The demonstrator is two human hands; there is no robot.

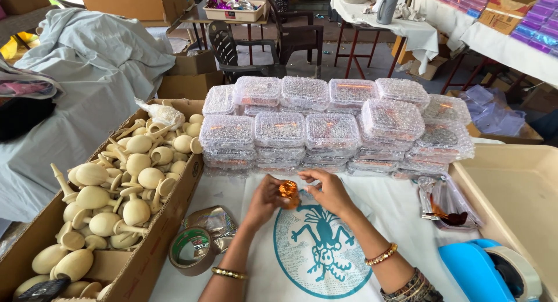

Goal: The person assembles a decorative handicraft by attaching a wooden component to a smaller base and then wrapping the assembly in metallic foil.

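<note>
Close below me, a blue tape dispenser point(485, 270) sits at the table's right edge, and a brown tape roll point(190, 251) lies near my left forearm. Both of my hands meet over a white cloth point(325, 249) printed with a teal emblem. My left hand point(264, 200) and right hand point(331, 191) have their fingers clamped together on a small shiny orange-wrapped object point(288, 191). Just beyond stand stacks of clear plastic boxes point(331, 133). At left, a cardboard box point(168, 220) holds pale wooden rattles point(125, 186).
</note>
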